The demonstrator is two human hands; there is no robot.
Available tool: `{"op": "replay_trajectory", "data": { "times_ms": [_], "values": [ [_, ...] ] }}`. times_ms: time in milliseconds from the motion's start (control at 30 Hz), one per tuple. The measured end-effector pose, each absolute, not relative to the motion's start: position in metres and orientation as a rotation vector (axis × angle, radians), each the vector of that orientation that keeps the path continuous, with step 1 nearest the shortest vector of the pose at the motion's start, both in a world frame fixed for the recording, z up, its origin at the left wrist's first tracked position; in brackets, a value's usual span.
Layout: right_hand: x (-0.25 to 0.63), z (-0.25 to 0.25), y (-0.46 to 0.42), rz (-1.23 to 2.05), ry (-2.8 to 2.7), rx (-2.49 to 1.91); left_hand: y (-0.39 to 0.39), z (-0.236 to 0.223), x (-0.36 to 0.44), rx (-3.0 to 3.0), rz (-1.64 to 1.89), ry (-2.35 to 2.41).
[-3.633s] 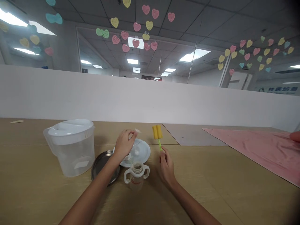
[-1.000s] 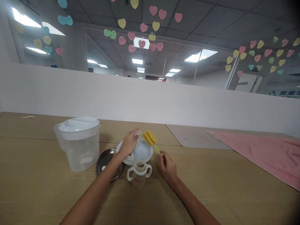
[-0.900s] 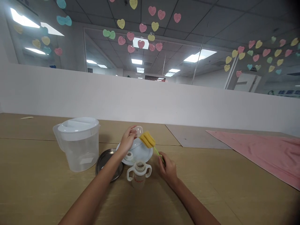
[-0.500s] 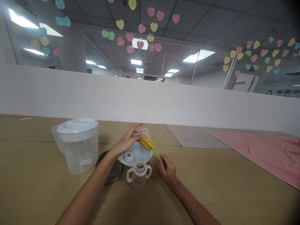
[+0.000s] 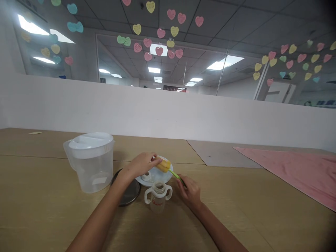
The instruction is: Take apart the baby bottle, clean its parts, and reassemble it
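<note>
My right hand (image 5: 191, 191) grips the green handle of a bottle brush (image 5: 173, 173) with a yellow sponge head. My left hand (image 5: 141, 164) is closed on a clear cap, mostly hidden by the fingers, and the sponge appears to sit inside it. Below them, a light plate (image 5: 164, 177) holds a white ring-shaped collar (image 5: 147, 176), partly covered by my left wrist. In front of the plate, a baby bottle (image 5: 158, 202) with two white handles stands upright with its mouth uncovered.
On the left stands a lidded clear plastic pitcher (image 5: 94, 168). A dark round tray (image 5: 131, 194) lies under my left forearm. To the right, a pink cloth (image 5: 294, 171) is spread near a grey board (image 5: 212, 152). A white wall (image 5: 168, 112) rises behind the table.
My left hand has come down and turned over the cap, which now surrounds the yellow sponge. The right hand keeps its grip on the brush handle. The whole view has shifted slightly.
</note>
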State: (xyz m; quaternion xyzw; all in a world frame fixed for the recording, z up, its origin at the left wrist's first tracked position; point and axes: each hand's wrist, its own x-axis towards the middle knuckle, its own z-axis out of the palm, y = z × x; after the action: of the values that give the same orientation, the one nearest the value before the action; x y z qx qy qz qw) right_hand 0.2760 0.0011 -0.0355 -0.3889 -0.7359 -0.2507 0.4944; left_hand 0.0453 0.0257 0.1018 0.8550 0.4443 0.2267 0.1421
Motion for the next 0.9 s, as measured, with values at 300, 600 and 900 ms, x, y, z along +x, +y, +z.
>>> {"op": "replay_trajectory", "data": {
  "times_ms": [300, 600, 900],
  "values": [
    [0.275, -0.036, 0.007, -0.558, -1.865, -1.036, 0.049, 0.100, 0.010, 2.462, 0.773, 1.298],
    [0.280, -0.038, 0.009, -0.402, -1.790, -1.213, 0.055, 0.079, -0.014, 2.396, 0.098, 2.022],
    [0.280, -0.040, 0.010, -0.393, -1.806, -1.228, 0.083, 0.041, -0.015, 2.303, -0.021, 2.102]
  ]
}}
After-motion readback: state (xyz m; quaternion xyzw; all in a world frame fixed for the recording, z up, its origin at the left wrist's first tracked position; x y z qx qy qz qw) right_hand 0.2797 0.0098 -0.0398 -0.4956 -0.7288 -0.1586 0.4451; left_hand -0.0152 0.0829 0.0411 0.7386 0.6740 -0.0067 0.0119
